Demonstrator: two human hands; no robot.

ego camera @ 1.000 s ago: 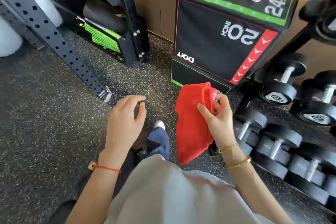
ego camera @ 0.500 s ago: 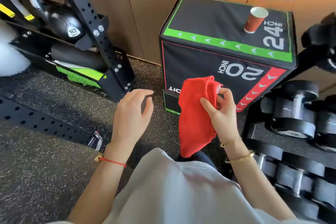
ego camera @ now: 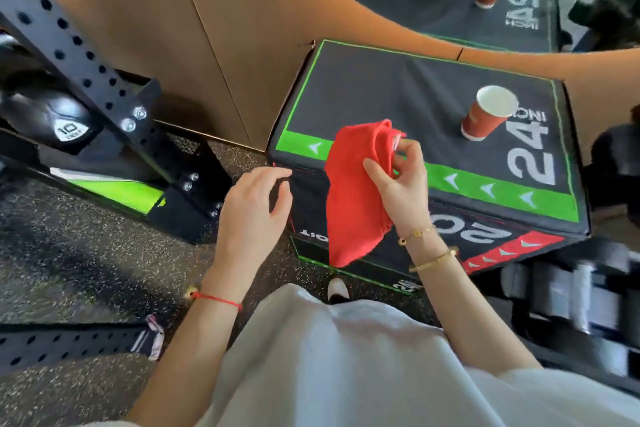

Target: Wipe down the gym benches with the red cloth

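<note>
Item: red cloth [ego camera: 353, 198], bunched, hanging from the right hand [ego camera: 398, 191], whose fingers [ego camera: 410, 152] are pinching its top edge above the front of the bench [ego camera: 398, 90].
Left hand [ego camera: 252, 211]: hovering beside the cloth, fingers loosely curled, holding nothing.
Paper cup [ego camera: 488, 118]: standing on the bench top.
Step, as judged: readying the cloth; wiping not yet begun. Next move is calling for spreading the cloth flat while steering round the cup.

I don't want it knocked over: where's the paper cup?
The red paper cup stands upright on the black plyo box's top, far right, beside the white "24", beyond the red cloth.
</note>
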